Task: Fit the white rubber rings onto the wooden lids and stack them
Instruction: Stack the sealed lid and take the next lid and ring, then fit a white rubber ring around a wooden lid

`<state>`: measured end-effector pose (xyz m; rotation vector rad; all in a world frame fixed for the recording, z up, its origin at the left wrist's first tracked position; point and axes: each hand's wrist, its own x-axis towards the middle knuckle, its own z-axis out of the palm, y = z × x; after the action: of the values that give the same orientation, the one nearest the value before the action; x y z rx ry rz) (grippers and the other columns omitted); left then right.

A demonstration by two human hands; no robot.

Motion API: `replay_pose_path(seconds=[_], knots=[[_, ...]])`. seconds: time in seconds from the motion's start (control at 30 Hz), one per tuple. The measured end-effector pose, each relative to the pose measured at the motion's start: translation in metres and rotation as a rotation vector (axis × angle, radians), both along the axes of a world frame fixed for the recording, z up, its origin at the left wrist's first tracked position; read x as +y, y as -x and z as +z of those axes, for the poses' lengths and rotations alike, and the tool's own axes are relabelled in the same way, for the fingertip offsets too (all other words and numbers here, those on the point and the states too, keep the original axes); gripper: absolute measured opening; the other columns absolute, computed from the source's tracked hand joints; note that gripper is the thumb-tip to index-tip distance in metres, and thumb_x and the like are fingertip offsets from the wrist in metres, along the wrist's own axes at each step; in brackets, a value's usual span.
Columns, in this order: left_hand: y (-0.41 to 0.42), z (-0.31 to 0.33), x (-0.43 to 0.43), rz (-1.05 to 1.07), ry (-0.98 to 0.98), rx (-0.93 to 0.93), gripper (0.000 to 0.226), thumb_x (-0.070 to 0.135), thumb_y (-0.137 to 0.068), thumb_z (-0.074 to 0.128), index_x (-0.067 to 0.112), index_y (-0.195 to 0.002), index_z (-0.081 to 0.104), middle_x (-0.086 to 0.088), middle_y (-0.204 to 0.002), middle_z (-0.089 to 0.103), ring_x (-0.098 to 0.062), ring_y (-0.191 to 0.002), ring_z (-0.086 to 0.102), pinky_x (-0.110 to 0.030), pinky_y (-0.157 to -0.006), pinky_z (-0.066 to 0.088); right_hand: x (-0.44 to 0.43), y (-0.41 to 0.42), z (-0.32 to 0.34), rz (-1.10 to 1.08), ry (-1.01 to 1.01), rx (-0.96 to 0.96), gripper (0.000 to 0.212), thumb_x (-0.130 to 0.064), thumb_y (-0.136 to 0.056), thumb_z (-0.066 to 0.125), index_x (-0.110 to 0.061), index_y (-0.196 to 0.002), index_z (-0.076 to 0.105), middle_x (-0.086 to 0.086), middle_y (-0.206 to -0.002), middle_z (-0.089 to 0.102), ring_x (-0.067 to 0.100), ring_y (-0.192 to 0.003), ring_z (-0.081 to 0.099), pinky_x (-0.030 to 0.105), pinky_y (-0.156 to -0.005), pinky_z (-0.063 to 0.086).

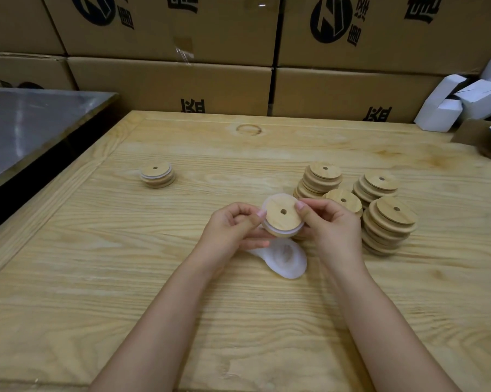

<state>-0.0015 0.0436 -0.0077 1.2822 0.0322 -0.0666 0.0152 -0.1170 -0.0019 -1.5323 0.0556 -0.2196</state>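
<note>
Both hands hold one round wooden lid (283,219) with a small centre hole above the table. A white rubber ring (267,205) lies partly round its rim. My left hand (233,230) pinches the ring and lid at the left edge. My right hand (329,222) grips the lid's right edge, thumb on top. Under the hands lies a pile of white rubber rings (286,258). At the left stands a short stack of lids with white rings (158,175). At the right stand several stacks of bare wooden lids (385,222).
The work surface is a pale wooden table (125,278). A metal-topped table (26,128) adjoins it at the left. Cardboard boxes (182,80) are stacked high behind the table. White folded cartons (459,106) and a small brown box (482,137) sit at the back right.
</note>
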Motion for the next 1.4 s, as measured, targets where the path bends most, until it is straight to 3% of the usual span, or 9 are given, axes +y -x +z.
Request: replay_pose_path(seconds=[0.2,0.4,0.57,0.7,0.83,1.03,1.13,1.23,1.4], knots=[[-0.006,0.003,0.001,0.205,0.037,0.054,0.011,0.002,-0.082,0.067,0.004,-0.082,0.057,-0.015,-0.073,0.065,-0.017,-0.061,0.066,-0.024,-0.054,0.055,0.01,0.005,-0.002,0.015,0.15,-0.106,0.015,-0.018,-0.085,0.068,-0.032,-0.086,0.064,-0.007,-0.086,0.07,0.017,-0.076,0.07,0.029,-0.068,0.056],[-0.036,0.009,0.052,0.845,0.144,0.056,0.012,0.002,-0.088,0.06,0.007,-0.085,0.051,-0.008,-0.075,0.057,-0.009,-0.05,0.059,-0.019,-0.05,0.053,0.013,0.007,-0.004,-0.009,0.233,-0.155,0.018,-0.02,-0.091,0.06,-0.035,-0.083,0.063,-0.018,-0.081,0.067,0.012,-0.083,0.067,0.023,-0.073,0.051],[-0.069,0.015,0.106,1.102,0.064,0.073,0.02,0.01,-0.088,0.063,0.016,-0.08,0.045,-0.004,-0.085,0.056,-0.008,-0.05,0.061,-0.02,-0.052,0.053,0.013,0.009,-0.002,-0.023,0.244,-0.163,0.018,-0.018,-0.091,0.058,-0.033,-0.081,0.064,-0.014,-0.08,0.068,0.004,-0.077,0.063,0.013,-0.068,0.047],[-0.086,0.01,0.136,1.19,-0.014,0.138,0.019,0.015,-0.087,0.066,0.013,-0.094,0.048,0.001,-0.083,0.055,-0.003,-0.041,0.059,-0.018,-0.049,0.053,0.01,0.011,0.001,-0.038,0.243,-0.167,0.019,-0.018,-0.09,0.057,-0.031,-0.079,0.065,-0.012,-0.08,0.069,0.005,-0.075,0.063,0.018,-0.069,0.048],[-0.09,0.002,0.149,1.171,-0.107,0.227,0.022,0.022,-0.083,0.07,0.021,-0.076,0.049,0.002,-0.075,0.06,-0.003,-0.037,0.055,-0.017,-0.042,0.047,0.009,0.011,0.003,-0.049,0.237,-0.187,0.02,-0.014,-0.091,0.055,-0.026,-0.08,0.066,-0.015,-0.08,0.069,-0.002,-0.072,0.061,0.013,-0.067,0.046],[-0.09,-0.006,0.152,1.094,-0.215,0.281,0.026,0.04,-0.077,0.075,0.023,-0.074,0.054,0.002,-0.076,0.063,-0.006,-0.04,0.053,-0.02,-0.046,0.046,0.007,0.009,0.002,-0.071,0.29,-0.167,0.015,-0.015,-0.091,0.056,-0.019,-0.083,0.068,-0.011,-0.079,0.068,0.004,-0.072,0.06,0.019,-0.068,0.046],[-0.087,-0.004,0.146,1.167,-0.293,0.286,0.03,0.047,-0.085,0.061,0.018,-0.091,0.061,0.003,-0.087,0.061,-0.015,-0.073,0.059,-0.024,-0.072,0.048,0.002,0.005,-0.001,-0.115,0.511,-0.225,0.01,-0.013,-0.089,0.059,-0.015,-0.091,0.068,-0.006,-0.087,0.066,0.004,-0.072,0.057,0.016,-0.068,0.041],[-0.081,0.001,0.128,1.243,-0.351,0.127,0.031,0.033,-0.092,0.048,0.009,-0.105,0.064,-0.006,-0.112,0.063,-0.019,-0.101,0.059,-0.026,-0.091,0.045,0.001,0.002,-0.009,-0.072,0.937,-0.267,0.026,-0.014,-0.088,0.06,-0.009,-0.113,0.064,0.003,-0.112,0.063,0.019,-0.1,0.056,0.025,-0.083,0.039],[-0.056,0.003,0.063,1.097,-0.341,-0.164,0.018,0.01,-0.09,0.048,0.011,-0.095,0.065,0.001,-0.094,0.064,-0.004,-0.084,0.059,-0.008,-0.075,0.042,0.004,0.004,-0.017,0.034,1.308,-0.23,0.046,-0.032,-0.09,0.056,-0.015,-0.132,0.05,0.002,-0.142,0.044,0.024,-0.125,0.033,0.031,-0.096,0.034]])
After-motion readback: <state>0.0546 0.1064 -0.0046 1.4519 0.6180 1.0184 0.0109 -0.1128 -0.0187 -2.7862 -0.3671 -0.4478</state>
